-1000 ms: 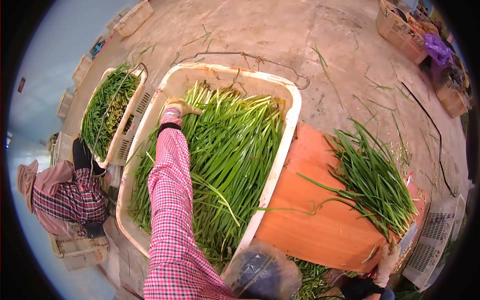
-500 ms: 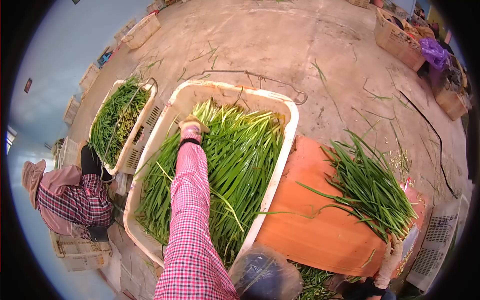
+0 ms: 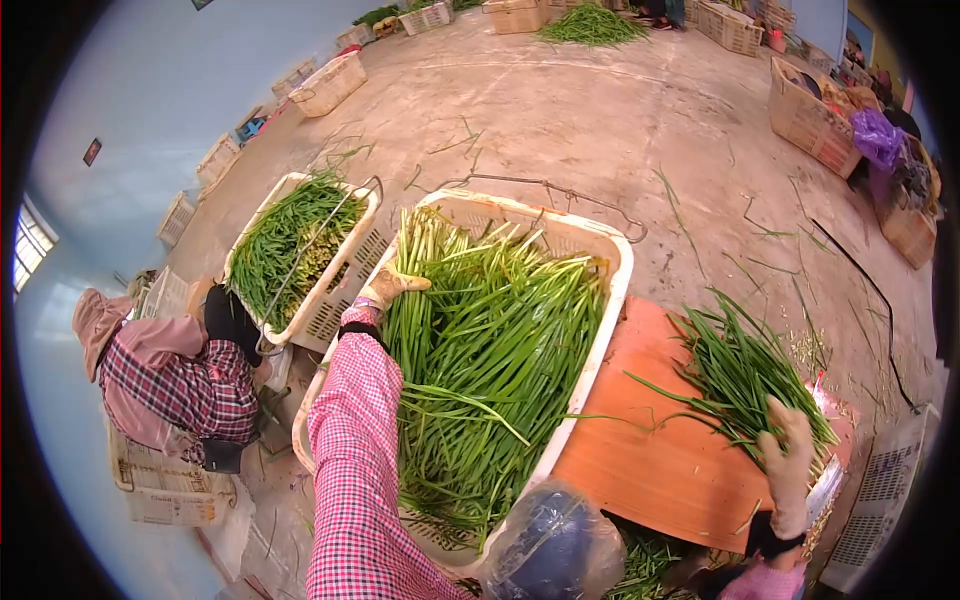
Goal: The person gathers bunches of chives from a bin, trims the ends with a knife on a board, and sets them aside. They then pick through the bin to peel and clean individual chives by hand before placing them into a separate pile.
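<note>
My left hand (image 3: 393, 285), in a pale glove, lies on the long green stalks (image 3: 500, 330) at the left side of a big white crate (image 3: 612, 310). Its visible fingers stretch to the right across the leaves; the others are partly hidden. Over the orange board (image 3: 650, 450), my right hand (image 3: 790, 460), also gloved, has its fingers apart beside a loose bunch of green stalks (image 3: 745, 370). It touches or nearly touches the lower end of that bunch, with nothing gripped.
At left a person (image 3: 175, 380) in a hat sits by a smaller crate (image 3: 335, 290) of greens. A wire handle (image 3: 550, 185) arches beyond the big crate. A grey crate (image 3: 880, 500) stands at right. A plastic-covered blue object (image 3: 550, 545) is at bottom centre.
The view has tilted up and shifted. My left hand has drawn back toward the crate's left side. My right hand has moved up from the stalk ends and its fingers have spread.
</note>
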Available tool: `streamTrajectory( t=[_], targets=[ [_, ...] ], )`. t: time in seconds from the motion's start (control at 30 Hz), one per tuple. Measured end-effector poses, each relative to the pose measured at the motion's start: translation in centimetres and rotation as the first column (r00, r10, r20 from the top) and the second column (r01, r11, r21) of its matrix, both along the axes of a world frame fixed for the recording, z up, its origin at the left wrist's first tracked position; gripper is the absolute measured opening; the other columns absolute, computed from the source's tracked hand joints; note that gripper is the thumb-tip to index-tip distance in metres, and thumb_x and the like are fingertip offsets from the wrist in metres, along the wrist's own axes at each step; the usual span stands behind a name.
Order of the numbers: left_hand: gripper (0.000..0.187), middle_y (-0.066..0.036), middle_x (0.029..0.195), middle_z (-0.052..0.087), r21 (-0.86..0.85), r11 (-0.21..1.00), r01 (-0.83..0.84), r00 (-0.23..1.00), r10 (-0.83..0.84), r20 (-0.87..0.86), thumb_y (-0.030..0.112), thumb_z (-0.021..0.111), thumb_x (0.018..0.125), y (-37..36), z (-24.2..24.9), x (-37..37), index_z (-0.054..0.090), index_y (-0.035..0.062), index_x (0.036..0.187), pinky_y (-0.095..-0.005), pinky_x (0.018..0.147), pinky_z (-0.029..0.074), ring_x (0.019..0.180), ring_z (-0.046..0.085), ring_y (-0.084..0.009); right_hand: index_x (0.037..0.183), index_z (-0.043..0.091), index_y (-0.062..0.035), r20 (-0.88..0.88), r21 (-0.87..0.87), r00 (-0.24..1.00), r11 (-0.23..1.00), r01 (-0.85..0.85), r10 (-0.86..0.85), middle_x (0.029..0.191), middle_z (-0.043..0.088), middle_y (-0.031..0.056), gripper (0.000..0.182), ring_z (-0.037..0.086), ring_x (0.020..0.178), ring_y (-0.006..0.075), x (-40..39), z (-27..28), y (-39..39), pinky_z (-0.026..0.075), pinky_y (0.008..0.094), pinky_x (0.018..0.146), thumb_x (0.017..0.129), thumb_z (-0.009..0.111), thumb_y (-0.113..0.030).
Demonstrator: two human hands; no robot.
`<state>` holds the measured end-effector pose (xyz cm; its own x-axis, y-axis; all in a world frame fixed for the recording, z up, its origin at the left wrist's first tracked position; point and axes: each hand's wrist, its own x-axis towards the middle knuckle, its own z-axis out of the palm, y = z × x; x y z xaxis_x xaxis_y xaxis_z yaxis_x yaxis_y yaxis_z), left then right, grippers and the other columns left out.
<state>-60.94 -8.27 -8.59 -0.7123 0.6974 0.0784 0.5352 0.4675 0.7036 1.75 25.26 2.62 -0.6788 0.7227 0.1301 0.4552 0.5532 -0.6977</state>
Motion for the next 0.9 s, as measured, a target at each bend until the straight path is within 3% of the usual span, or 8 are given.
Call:
streamTrajectory(
  t=[0.2, 0.33, 0.5, 0.53, 0.6, 0.73, 0.83, 0.9],
  targets=[
    [0.068, -0.008, 0.114, 0.061, 0.312, 0.945, 0.1, 0.916, -0.21, 0.341, 0.02, 0.083, 0.071, -0.6, 3.5, 2.9, 0.048, -0.0014, 0.125, -0.0311, 0.085, 0.051, 0.097, 0.059, -0.0153, 0.147, 0.024, -0.0098, -0.234, -0.373, 0.683, 0.585, -0.72, 0.692, 0.132, 0.049, 0.0189, 0.083, 0.052, 0.118, 0.0257, -21.0, 2.6, -4.2, 0.047, 0.034, 0.093, 0.079, 0.071, -0.014],
    [0.06, -0.008, 0.115, 0.062, 0.163, 0.976, 0.143, 0.962, -0.176, 0.21, 0.023, 0.079, 0.075, -1.8, 3.8, 2.2, 0.052, 0.0011, 0.124, -0.0324, 0.087, 0.05, 0.097, 0.06, -0.0177, 0.149, 0.002, -0.0044, -0.629, -0.544, 0.532, 0.167, -0.822, 0.567, 0.149, 0.023, 0.0244, 0.099, 0.031, 0.136, 0.0297, -33.7, -0.3, -9.4, 0.035, 0.0372, 0.106, 0.082, 0.072, -0.022],
    [0.065, -0.007, 0.125, 0.058, 0.311, 0.927, 0.209, 0.949, -0.269, 0.165, 0.025, 0.079, 0.074, -1.3, 6.4, 7.3, 0.049, 0.0033, 0.128, -0.0337, 0.092, 0.046, 0.11, 0.056, -0.0185, 0.145, -0.017, -0.0037, -0.603, -0.565, 0.661, 0.346, -0.749, 0.447, 0.152, 0.0, 0.027, 0.125, 0.009, 0.143, 0.0301, -41.2, -6.3, -17.1, 0.021, 0.041, 0.113, 0.072, 0.081, -0.028],
    [0.068, -0.008, 0.129, 0.055, 0.346, 0.912, 0.221, 0.948, -0.284, 0.145, 0.026, 0.078, 0.074, -1.2, 6.3, 9.8, 0.048, 0.0041, 0.13, -0.0344, 0.093, 0.046, 0.113, 0.055, -0.0202, 0.147, -0.004, -0.0014, -0.666, -0.545, 0.689, 0.443, -0.712, 0.287, 0.15, 0.016, 0.0246, 0.124, 0.018, 0.14, 0.0314, -42.1, -7.9, -18.9, 0.016, 0.0353, 0.115, 0.067, 0.085, -0.032],
    [0.095, -0.02, 0.136, 0.045, 0.046, 0.964, 0.261, 0.939, -0.243, -0.244, 0.039, 0.08, 0.064, -1.1, 4.7, 12.8, 0.035, 0.0022, 0.139, -0.0403, 0.098, 0.044, 0.119, 0.052, -0.0308, 0.147, 0.006, -0.0001, -0.691, -0.655, 0.672, 0.161, -0.738, 0.268, 0.147, 0.029, 0.0192, 0.116, 0.027, 0.136, 0.0282, -40.2, -5.9, -19.1, 0.019, 0.0344, 0.114, 0.067, 0.084, -0.033],
    [0.109, -0.029, 0.142, 0.031, -0.066, 0.983, -0.169, 0.787, 0.094, -0.609, 0.047, 0.081, 0.052, -1.3, 8.2, 21.9, 0.035, 0.0008, 0.139, -0.0473, 0.1, 0.038, 0.12, 0.043, -0.0446, 0.148, 0.008, -0.0058, -0.773, -0.577, 0.598, 0.155, -0.802, 0.212, 0.142, 0.036, 0.0103, 0.116, 0.034, 0.132, 0.024, -35.3, -5.7, -19.8, 0.029, 0.0369, 0.11, 0.063, 0.086, -0.016],
    [0.118, -0.032, 0.146, 0.02, 0.015, 0.997, -0.075, 0.735, 0.065, -0.674, 0.056, 0.08, 0.053, -2.3, 8.7, 24.9, 0.028, 0.0003, 0.142, -0.0554, 0.107, 0.025, 0.131, 0.028, -0.0477, 0.15, -0.008, -0.0155, -0.818, -0.562, 0.556, -0.005, -0.827, 0.148, 0.145, 0.032, 0.0071, 0.132, 0.036, 0.13, 0.0206, -31.3, -4.5, -21.1, 0.034, 0.0374, 0.108, 0.059, 0.089, -0.015],
    [0.119, -0.032, 0.147, 0.017, 0.121, 0.991, 0.048, 0.854, 0.022, -0.52, 0.051, 0.081, 0.058, -3.4, 10.4, 27.7, 0.019, -0.002, 0.144, -0.0559, 0.111, 0.019, 0.137, 0.02, -0.0474, 0.15, 0.008, -0.0123, -0.785, -0.57, 0.544, -0.003, -0.821, 0.297, 0.142, 0.034, 0.0048, 0.12, 0.038, 0.127, 0.0184, -29.1, -2.1, -20.9, 0.037, 0.0351, 0.105, 0.061, 0.088, -0.015]
  ],
)
